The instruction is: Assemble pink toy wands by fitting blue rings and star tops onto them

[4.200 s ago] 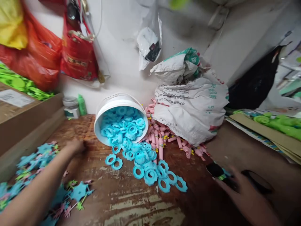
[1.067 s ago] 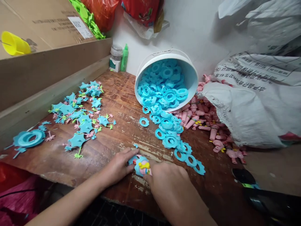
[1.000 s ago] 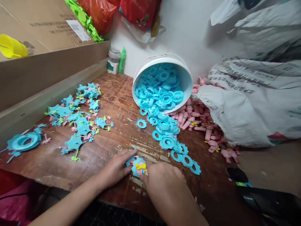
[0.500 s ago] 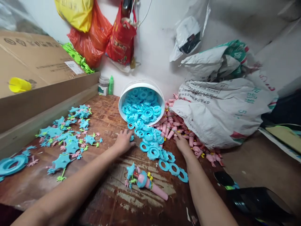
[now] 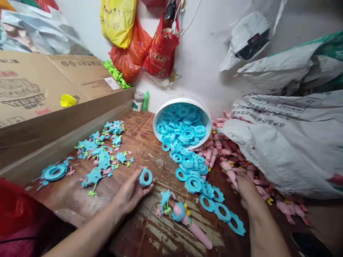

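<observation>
Head cam looks down on a worn wooden table (image 5: 128, 228) that's pretty cluttered. The left hand (image 5: 131, 192) has its fingers pinched around a blue gear ring (image 5: 145, 177), holding it just above the tabletop. The right hand (image 5: 245, 187) sits over at the edge of the pink handle pile (image 5: 230, 157) and is closed on one pink handle (image 5: 229, 172), which sticks out from the fingers toward the pile.

Between the two hands lies a finished toy wand (image 5: 184, 219) flat on the wood, with a pink stick, a blue ring and a little star at one end, touching neither hand.

Behind that, a white bucket (image 5: 182, 101) is tipped on its side and blue rings (image 5: 191, 171) spill out of it in a trail that runs down toward the right forearm. On the left there's a scatter of blue star pieces (image 5: 102, 157) with small pink and green bits on them, plus a cardboard box (image 5: 40, 92) with a yellow cup (image 5: 66, 100) lying on it. A big white woven sack (image 5: 289, 142) slumps on the right, with the pink handles poking out from under it. Red, orange and yellow plastic bags (image 5: 139, 43) hang on the wall.
</observation>
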The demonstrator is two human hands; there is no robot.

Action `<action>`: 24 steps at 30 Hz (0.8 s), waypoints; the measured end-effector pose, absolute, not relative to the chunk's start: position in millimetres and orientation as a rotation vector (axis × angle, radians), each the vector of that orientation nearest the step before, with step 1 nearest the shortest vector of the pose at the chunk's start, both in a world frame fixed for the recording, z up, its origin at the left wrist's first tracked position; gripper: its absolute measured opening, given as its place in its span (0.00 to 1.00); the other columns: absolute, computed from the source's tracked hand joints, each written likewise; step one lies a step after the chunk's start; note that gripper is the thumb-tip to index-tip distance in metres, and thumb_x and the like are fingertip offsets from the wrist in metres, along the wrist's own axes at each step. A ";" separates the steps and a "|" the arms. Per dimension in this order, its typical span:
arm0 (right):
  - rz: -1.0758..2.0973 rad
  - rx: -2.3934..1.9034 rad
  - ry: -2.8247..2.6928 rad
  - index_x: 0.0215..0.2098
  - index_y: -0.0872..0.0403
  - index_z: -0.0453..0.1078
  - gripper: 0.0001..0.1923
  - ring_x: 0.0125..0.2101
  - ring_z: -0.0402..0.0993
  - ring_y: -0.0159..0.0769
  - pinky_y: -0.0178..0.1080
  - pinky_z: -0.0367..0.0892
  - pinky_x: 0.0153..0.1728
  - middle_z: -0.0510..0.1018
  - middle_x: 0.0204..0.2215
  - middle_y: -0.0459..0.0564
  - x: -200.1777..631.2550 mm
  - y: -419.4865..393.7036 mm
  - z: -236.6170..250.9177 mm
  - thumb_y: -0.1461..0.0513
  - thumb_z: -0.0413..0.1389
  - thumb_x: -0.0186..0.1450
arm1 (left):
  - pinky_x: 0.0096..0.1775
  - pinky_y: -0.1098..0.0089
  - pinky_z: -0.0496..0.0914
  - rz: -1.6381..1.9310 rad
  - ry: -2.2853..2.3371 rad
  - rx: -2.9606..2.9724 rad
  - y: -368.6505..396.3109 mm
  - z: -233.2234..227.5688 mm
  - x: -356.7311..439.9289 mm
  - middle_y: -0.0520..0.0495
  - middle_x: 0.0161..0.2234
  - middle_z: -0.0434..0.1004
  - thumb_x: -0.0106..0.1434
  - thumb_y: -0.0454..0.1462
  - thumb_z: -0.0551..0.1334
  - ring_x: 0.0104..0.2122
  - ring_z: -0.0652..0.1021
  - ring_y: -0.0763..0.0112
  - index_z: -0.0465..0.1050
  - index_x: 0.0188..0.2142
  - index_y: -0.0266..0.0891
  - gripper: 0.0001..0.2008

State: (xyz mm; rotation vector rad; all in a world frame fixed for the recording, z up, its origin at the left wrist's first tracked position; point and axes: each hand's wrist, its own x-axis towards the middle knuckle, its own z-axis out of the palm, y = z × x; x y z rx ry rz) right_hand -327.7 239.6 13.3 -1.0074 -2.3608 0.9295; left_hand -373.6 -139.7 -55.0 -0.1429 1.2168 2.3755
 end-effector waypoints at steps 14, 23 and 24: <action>2.129 -0.705 -2.271 0.54 0.45 0.74 0.31 0.27 0.77 0.39 0.36 0.68 0.26 0.81 0.29 0.50 -222.1 -30.3 -26.4 0.37 0.58 0.62 | 0.44 0.67 0.71 2.444 0.830 0.085 -144.5 -20.1 -311.6 0.49 0.38 0.77 0.56 0.41 0.72 0.37 0.77 0.67 0.70 0.55 0.43 0.27; 2.371 -0.805 -2.086 0.59 0.55 0.70 0.43 0.15 0.52 0.23 0.27 0.44 0.14 0.63 0.15 0.37 -241.2 -24.2 -40.5 0.38 0.66 0.56 | 0.58 0.44 0.60 1.143 3.147 0.117 -201.2 -33.1 -429.7 0.29 0.58 0.68 0.68 0.40 0.59 0.62 0.62 0.40 0.68 0.59 0.34 0.22; 2.299 -0.781 -2.154 0.60 0.56 0.71 0.44 0.16 0.56 0.25 0.27 0.47 0.14 0.64 0.15 0.38 -241.8 -20.8 -41.5 0.38 0.66 0.56 | 0.57 0.42 0.60 1.010 3.188 0.130 -206.2 -34.8 -438.4 0.28 0.56 0.70 0.67 0.38 0.59 0.61 0.62 0.37 0.72 0.56 0.34 0.19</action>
